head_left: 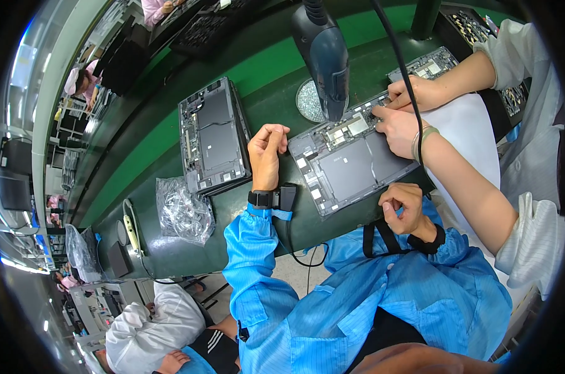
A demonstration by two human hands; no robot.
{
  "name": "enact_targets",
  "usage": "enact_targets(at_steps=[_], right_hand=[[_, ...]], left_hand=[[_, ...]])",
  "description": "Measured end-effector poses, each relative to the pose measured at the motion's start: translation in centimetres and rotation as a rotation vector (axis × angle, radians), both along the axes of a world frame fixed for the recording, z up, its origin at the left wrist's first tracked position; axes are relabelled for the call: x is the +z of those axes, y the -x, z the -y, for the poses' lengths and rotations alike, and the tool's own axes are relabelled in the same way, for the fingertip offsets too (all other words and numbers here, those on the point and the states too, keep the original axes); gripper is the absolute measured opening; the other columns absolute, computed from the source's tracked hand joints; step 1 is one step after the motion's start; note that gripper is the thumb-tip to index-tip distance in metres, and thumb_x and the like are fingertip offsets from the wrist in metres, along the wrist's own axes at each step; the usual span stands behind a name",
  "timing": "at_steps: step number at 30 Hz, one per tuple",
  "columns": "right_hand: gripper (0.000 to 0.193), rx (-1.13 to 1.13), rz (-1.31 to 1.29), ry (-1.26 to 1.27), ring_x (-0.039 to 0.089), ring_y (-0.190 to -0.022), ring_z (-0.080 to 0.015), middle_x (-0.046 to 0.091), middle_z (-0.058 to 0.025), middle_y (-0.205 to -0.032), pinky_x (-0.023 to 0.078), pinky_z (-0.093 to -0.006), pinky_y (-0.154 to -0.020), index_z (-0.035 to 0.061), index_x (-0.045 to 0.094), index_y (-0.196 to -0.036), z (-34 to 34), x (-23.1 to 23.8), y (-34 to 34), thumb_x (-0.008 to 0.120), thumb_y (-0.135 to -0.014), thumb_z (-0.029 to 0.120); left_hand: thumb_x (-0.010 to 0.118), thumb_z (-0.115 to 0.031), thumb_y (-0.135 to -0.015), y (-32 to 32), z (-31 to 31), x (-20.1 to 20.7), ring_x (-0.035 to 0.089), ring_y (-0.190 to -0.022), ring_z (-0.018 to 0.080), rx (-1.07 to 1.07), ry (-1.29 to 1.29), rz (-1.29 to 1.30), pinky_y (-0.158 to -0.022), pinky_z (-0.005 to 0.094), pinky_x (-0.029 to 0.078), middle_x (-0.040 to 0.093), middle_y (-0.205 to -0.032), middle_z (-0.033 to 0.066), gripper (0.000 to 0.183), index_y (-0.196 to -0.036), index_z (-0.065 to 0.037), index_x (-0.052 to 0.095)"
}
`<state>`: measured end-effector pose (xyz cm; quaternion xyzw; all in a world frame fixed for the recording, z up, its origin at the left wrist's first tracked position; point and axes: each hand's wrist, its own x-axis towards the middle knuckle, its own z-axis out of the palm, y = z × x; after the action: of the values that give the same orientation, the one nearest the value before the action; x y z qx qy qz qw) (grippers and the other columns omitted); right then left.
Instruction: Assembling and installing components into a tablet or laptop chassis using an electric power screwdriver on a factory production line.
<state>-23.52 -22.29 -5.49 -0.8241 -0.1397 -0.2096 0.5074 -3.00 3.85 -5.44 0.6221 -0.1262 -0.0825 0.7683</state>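
Blue smock (429, 299) worn beside opened device (348, 171).
Left hand (265, 157) and right hand (404, 208) are loosely clenched; the device is touched by a co-worker's hands (402, 132).

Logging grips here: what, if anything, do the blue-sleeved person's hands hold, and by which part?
Nothing that shows: the left hand and right hand are curled, seemingly empty.

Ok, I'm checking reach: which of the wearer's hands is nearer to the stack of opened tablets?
Left: the left hand is close to the right side of the tablet stack; the right hand is much farther right, near another opened tablet.
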Motion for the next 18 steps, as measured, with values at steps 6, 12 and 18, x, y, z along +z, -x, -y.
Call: enact_targets(at_steps=[6, 12, 18], right_hand=[[0.006, -0.007, -0.001, -0.004, 0.046, -0.045, -0.0180, 0.050, -0.0055, -0.057, 0.034, -0.0311, -0.046, 0.0032, 0.061, -0.071, 0.09, 0.17, 0.08, 0.065, -0.075, 0.001], [0.005, -0.011, 0.009, -0.002, 0.046, -0.045, -0.0180, 0.052, -0.0058, -0.058, 0.035, -0.0308, -0.046, 0.0030, 0.061, -0.071, 0.00, 0.13, 0.02, 0.065, -0.074, 0.001], [0.005, -0.014, 0.002, -0.008, 0.046, -0.045, -0.0178, 0.052, -0.0057, -0.058, 0.035, -0.0307, -0.046, 0.0031, 0.061, -0.071, -0.07, 0.27, 0.05, 0.065, -0.074, 0.001]], left_hand=[[0.060, -0.020, -0.105, 0.07, 0.33, 0.08, 0.046, -0.069, 0.0051, 0.001, -0.010, -0.001, -0.064, 0.0214, 0.036, 0.057, -0.076, -0.0017, 0.022, -0.101, 0.000, 0.068], [0.060, -0.019, -0.105, -0.01, 0.24, -0.01, 0.046, -0.069, 0.0050, 0.000, -0.005, 0.002, -0.064, 0.0213, 0.036, 0.057, -0.077, -0.0017, 0.021, -0.101, 0.000, 0.069], [0.060, -0.019, -0.105, 0.03, 0.13, 0.05, 0.047, -0.069, 0.0049, 0.003, -0.007, -0.003, -0.064, 0.0216, 0.036, 0.058, -0.077, -0.0022, 0.021, -0.099, 0.000, 0.069]])
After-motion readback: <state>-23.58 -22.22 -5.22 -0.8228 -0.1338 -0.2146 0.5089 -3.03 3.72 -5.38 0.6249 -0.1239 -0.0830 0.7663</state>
